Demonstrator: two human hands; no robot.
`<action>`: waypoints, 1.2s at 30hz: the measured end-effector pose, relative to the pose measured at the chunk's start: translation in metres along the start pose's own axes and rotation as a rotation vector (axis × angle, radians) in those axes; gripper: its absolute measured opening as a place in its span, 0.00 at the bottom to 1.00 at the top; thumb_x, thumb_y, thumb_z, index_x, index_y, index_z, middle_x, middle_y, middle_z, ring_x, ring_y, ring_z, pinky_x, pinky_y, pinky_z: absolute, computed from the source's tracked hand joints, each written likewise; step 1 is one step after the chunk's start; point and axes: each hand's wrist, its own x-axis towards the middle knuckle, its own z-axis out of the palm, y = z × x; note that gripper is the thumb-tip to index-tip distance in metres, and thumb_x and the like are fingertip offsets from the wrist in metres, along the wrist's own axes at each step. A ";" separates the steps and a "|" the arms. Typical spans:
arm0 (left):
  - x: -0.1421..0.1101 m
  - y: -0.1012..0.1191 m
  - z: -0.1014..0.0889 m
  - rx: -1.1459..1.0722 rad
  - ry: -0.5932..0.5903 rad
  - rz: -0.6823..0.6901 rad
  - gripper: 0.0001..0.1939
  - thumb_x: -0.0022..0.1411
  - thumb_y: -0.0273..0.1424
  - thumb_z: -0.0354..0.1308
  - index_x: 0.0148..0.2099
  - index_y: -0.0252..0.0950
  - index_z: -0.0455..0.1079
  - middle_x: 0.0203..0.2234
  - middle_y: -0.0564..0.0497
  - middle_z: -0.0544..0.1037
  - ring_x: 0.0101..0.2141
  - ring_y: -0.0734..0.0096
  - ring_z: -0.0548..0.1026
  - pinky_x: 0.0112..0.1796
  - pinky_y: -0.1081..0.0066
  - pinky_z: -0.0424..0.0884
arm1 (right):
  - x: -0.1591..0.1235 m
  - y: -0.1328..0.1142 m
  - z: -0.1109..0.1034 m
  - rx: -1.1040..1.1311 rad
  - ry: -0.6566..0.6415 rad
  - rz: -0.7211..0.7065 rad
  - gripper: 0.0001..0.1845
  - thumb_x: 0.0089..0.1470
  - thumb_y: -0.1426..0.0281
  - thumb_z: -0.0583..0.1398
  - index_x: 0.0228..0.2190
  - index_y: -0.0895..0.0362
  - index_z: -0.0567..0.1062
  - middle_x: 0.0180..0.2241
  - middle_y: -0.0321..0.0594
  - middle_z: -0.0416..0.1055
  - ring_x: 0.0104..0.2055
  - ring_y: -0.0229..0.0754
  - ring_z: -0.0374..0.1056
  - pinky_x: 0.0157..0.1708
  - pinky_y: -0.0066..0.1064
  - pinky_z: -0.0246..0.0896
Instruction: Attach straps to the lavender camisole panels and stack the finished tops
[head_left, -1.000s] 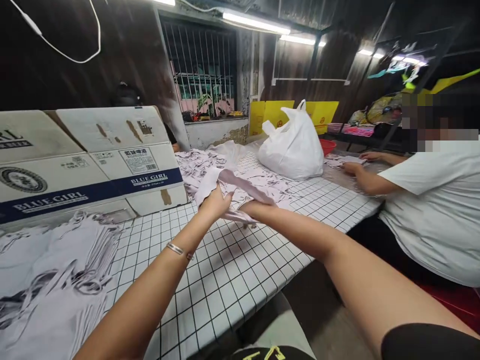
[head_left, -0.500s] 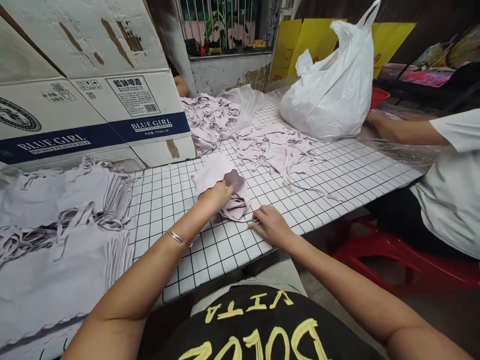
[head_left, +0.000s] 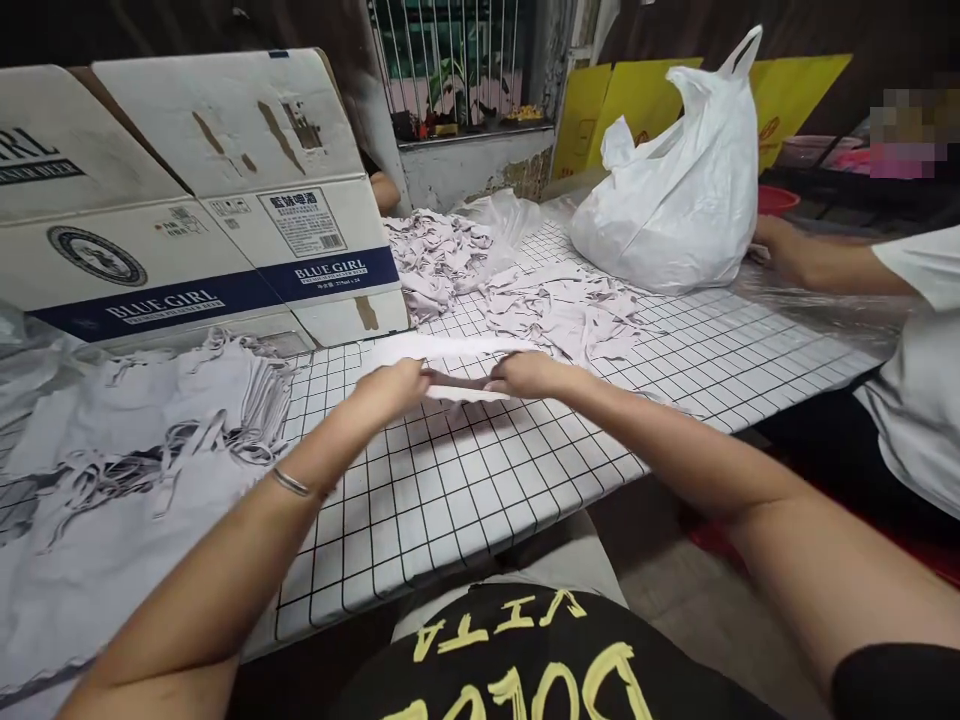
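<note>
A pale lilac cloth garment (head_left: 459, 347) is stretched between my two hands above the near middle of the table. My left hand (head_left: 394, 388) grips its left side with the fingers closed. At its right side, my right hand (head_left: 529, 374) is closed on the same cloth. The garment's darker inner face shows as a narrow strip between the hands. To the left lie neat stacks of similar pale garments (head_left: 169, 395) with thin straps. Just beyond my hands, a loose heap of the same cloth pieces (head_left: 570, 308) is spread out.
The table has a white checked cover (head_left: 457, 500). A printed cardboard box (head_left: 247, 230) stands at the back left, beside another cloth pile (head_left: 450, 245). A full white plastic bag (head_left: 675, 200) sits at the back right. A co-worker's arm (head_left: 832, 260) reaches in beside it.
My right hand has moved from the table edge up to the garment and grips it. My left hand has shifted left, and the crumpled garment is now pulled wide. The view has turned slightly left.
</note>
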 end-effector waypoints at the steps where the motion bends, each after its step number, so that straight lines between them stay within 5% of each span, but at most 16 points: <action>1: 0.000 -0.013 -0.011 -0.024 -0.080 0.038 0.26 0.63 0.50 0.47 0.49 0.36 0.71 0.40 0.39 0.79 0.39 0.52 0.77 0.39 0.62 0.70 | -0.006 0.005 -0.015 -0.045 -0.076 -0.024 0.19 0.48 0.52 0.63 0.28 0.57 0.76 0.36 0.46 0.74 0.42 0.52 0.67 0.43 0.40 0.58; 5: -0.001 -0.044 -0.043 -0.362 -0.578 0.217 0.23 0.55 0.52 0.59 0.39 0.38 0.72 0.35 0.48 0.79 0.33 0.64 0.77 0.36 0.69 0.71 | -0.022 0.009 -0.070 -0.072 -0.309 -0.176 0.26 0.46 0.51 0.64 0.42 0.54 0.73 0.39 0.41 0.73 0.39 0.45 0.68 0.36 0.32 0.60; 7: -0.004 -0.046 -0.053 -0.466 -0.662 0.252 0.20 0.55 0.50 0.60 0.38 0.38 0.71 0.31 0.50 0.78 0.30 0.68 0.76 0.35 0.71 0.71 | -0.024 0.004 -0.088 -0.103 -0.312 -0.207 0.27 0.41 0.54 0.68 0.41 0.54 0.73 0.36 0.38 0.72 0.36 0.42 0.67 0.32 0.29 0.58; 14: -0.013 -0.049 -0.083 -0.467 -0.154 0.334 0.18 0.53 0.46 0.62 0.35 0.36 0.71 0.28 0.53 0.73 0.29 0.72 0.70 0.28 0.76 0.65 | -0.022 -0.008 -0.120 0.073 -0.223 -0.274 0.22 0.47 0.50 0.63 0.31 0.58 0.76 0.30 0.37 0.72 0.34 0.39 0.66 0.33 0.29 0.59; 19: -0.012 -0.065 -0.097 -0.681 -0.047 0.315 0.18 0.51 0.46 0.64 0.29 0.34 0.71 0.25 0.51 0.73 0.29 0.69 0.70 0.33 0.71 0.68 | -0.013 -0.012 -0.138 0.259 -0.016 -0.303 0.20 0.42 0.54 0.68 0.28 0.58 0.73 0.26 0.36 0.70 0.30 0.37 0.65 0.30 0.30 0.60; 24: -0.012 -0.071 -0.109 -0.634 -0.147 0.340 0.16 0.47 0.42 0.68 0.27 0.34 0.71 0.23 0.52 0.71 0.28 0.70 0.69 0.33 0.71 0.68 | -0.007 -0.009 -0.165 0.409 0.154 -0.371 0.17 0.46 0.57 0.66 0.25 0.58 0.70 0.29 0.37 0.72 0.34 0.39 0.68 0.35 0.38 0.63; 28: -0.002 -0.078 -0.120 -0.592 -0.162 0.319 0.15 0.47 0.41 0.68 0.32 0.35 0.76 0.26 0.51 0.74 0.30 0.69 0.72 0.34 0.71 0.70 | -0.005 0.007 -0.192 0.518 0.242 -0.434 0.20 0.39 0.57 0.70 0.25 0.57 0.70 0.26 0.33 0.69 0.30 0.36 0.67 0.35 0.37 0.62; 33: 0.035 -0.085 -0.157 -0.343 0.096 0.266 0.16 0.47 0.41 0.66 0.35 0.34 0.77 0.32 0.50 0.77 0.39 0.64 0.73 0.45 0.67 0.68 | 0.012 0.016 -0.222 0.105 0.166 -0.305 0.24 0.33 0.51 0.70 0.25 0.57 0.76 0.25 0.38 0.72 0.30 0.40 0.68 0.34 0.37 0.64; 36: 0.051 -0.078 -0.185 -0.070 0.239 0.269 0.12 0.49 0.37 0.65 0.34 0.34 0.78 0.41 0.50 0.76 0.48 0.59 0.68 0.56 0.57 0.58 | 0.024 0.009 -0.232 -0.167 0.276 -0.285 0.24 0.34 0.48 0.69 0.24 0.56 0.78 0.24 0.37 0.73 0.29 0.40 0.67 0.33 0.35 0.62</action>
